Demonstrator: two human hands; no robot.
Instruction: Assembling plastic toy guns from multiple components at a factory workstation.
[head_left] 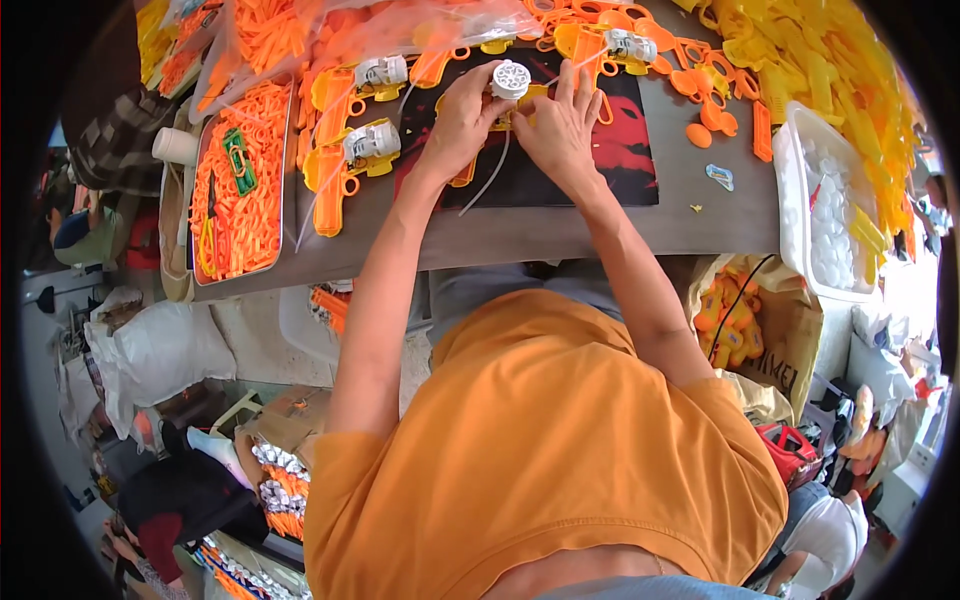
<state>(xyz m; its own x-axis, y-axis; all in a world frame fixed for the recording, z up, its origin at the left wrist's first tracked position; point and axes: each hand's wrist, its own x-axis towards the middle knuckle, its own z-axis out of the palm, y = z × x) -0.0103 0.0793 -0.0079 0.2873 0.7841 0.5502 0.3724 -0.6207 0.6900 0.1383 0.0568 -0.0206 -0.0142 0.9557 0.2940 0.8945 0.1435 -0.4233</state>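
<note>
My left hand [462, 125] is closed round a white round plastic part [511, 80] with a ring of holes in its face. Below that part shows a yellow toy-gun shell [535, 98], partly hidden by my fingers. A thin white tube [488, 185] trails down from between my hands onto the dark mat [615, 150]. My right hand [560, 140] is beside the shell, thumb and forefinger pinched together, the other fingers stretched out. Whatever the pinch holds is too small to make out.
Orange-and-yellow toy guns with white cylinders [372, 140] lie at left and behind. An orange-filled tray [285, 215] holds small parts, cutters and a green piece [239, 162]. At right stand a white bin [790, 190] of translucent pieces and a heap of yellow shells [820, 60].
</note>
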